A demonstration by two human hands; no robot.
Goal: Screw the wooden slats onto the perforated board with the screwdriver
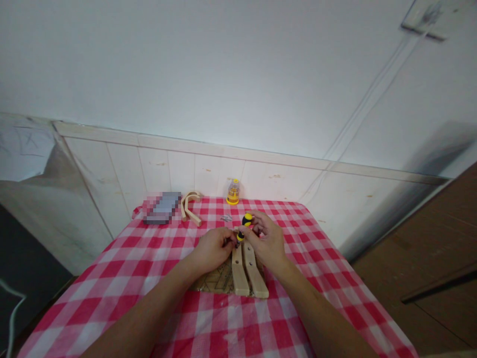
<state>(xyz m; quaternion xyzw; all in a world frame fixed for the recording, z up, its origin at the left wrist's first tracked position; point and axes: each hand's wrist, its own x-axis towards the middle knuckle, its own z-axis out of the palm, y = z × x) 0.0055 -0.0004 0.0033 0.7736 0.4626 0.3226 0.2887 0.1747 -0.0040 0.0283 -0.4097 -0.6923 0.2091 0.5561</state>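
My right hand (267,239) is closed around a short black and yellow screwdriver (246,220), which tilts with its tip down to the left. That tip meets the upper part of a curved pale wooden piece (241,283) with holes in it. Beside the tip my left hand (215,248) has its fingers pinched together; what they hold, if anything, is hidden. A second wooden piece (259,283), also with holes, lies just to the right of the first. Under both is a brown patterned board or sheet (214,282), partly covered by my hands.
Small metal parts (225,218) lie beyond my hands. At the table's back stands a clear and yellow bit container (233,193). Curved wooden pieces (192,211) and a pixelated box-like object (163,208) sit back left. A red-and-white checked cloth (122,278) covers the table, against the wall.
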